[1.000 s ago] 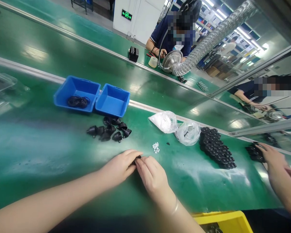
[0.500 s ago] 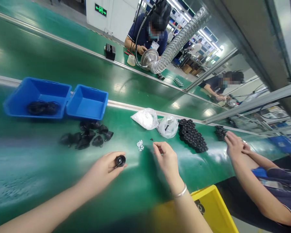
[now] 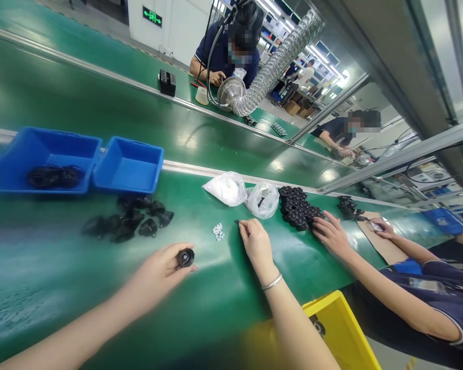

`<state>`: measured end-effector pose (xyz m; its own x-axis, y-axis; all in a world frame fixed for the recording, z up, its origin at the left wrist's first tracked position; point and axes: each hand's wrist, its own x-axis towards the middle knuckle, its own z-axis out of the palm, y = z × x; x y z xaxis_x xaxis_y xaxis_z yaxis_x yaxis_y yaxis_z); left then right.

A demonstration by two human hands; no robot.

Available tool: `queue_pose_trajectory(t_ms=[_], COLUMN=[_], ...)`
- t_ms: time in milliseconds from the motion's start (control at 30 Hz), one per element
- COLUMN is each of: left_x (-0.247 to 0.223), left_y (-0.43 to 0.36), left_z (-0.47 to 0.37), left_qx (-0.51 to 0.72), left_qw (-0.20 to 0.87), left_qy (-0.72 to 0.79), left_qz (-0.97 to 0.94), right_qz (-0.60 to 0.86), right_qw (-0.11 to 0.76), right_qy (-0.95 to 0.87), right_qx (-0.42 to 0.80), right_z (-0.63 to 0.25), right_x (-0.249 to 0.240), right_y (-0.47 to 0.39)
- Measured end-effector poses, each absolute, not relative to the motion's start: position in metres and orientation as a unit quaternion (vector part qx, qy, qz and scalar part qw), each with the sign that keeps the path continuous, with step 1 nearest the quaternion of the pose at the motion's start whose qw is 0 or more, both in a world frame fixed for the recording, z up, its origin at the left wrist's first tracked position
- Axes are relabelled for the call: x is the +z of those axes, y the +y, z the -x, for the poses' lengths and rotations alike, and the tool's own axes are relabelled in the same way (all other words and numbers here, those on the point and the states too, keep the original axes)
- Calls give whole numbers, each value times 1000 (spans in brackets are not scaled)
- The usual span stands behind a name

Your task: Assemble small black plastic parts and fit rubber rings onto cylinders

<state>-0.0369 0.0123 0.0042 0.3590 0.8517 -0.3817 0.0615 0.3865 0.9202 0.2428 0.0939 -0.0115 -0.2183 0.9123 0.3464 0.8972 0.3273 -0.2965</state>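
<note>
Your right hand (image 3: 256, 245), fingertips together, has a tiny black piece (image 3: 236, 222) at their left, grip unclear. Your left hand (image 3: 160, 267) clamps a round black plastic cup (image 3: 185, 257).

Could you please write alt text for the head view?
The left hand holds a round black part above a green bench; the right hand is at a tiny black piece near white bits. Beyond are two blue bins and two plastic bags.

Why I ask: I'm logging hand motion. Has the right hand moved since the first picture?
Yes, rightward: the right hand had its fingertips left of the small white pieces; now its fingertips are to their right.
</note>
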Motion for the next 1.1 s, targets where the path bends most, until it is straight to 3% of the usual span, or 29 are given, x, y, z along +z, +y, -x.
queue_pose_trajectory(t_ms=[300,433,567,1100], left_x=[-3,-3,-4,-2], left_y=[11,11,12,17], left_z=[37,37,39,43], left_qx=[336,334,299,317], left_qw=[664,601,550,575], left_qy=[465,497,518,506], left_qz=[-480,-530,-583,-559], right_qz=[485,359,334,331], right_qw=[276,229,189,109], right_qy=[-828,-898,-921,-936], right_qx=[52,112,69,47], right_z=[-201,-159,-140,-151], right_x=[13,19,16,-5], right_y=[59,29,22,14])
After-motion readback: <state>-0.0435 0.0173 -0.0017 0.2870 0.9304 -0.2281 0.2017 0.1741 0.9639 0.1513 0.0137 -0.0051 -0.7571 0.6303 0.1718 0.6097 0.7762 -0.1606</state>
